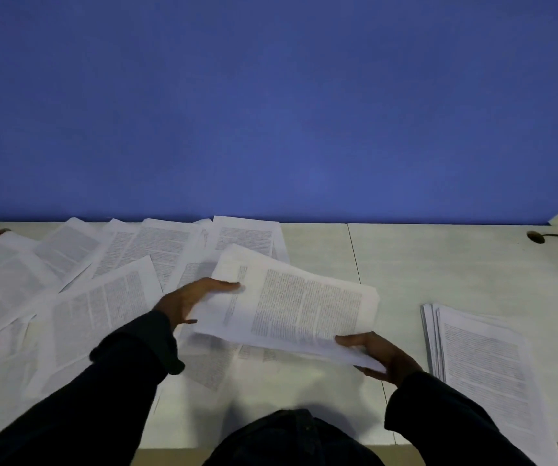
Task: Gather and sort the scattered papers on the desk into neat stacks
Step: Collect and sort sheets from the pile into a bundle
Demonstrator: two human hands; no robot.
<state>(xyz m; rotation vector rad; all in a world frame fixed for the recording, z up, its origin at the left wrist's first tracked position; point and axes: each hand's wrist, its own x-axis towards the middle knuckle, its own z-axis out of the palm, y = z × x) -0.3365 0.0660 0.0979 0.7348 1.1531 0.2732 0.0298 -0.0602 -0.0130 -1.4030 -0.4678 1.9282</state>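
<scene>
I hold a small bundle of printed sheets (297,307) a little above the desk, tilted down to the right. My left hand (190,301) grips its left edge, thumb on top. My right hand (381,358) pinches its near right corner. Several loose printed papers (102,290) lie overlapping across the left half of the white desk (422,264), some under the bundle. A gathered stack of papers (482,364) lies on the right, its edges slightly fanned.
A blue partition wall (270,112) rises along the desk's far edge. A dark cable with a plug end (536,237) lies at the far right. A seam (355,253) runs across the desk top. The desk's front edge is just before my body.
</scene>
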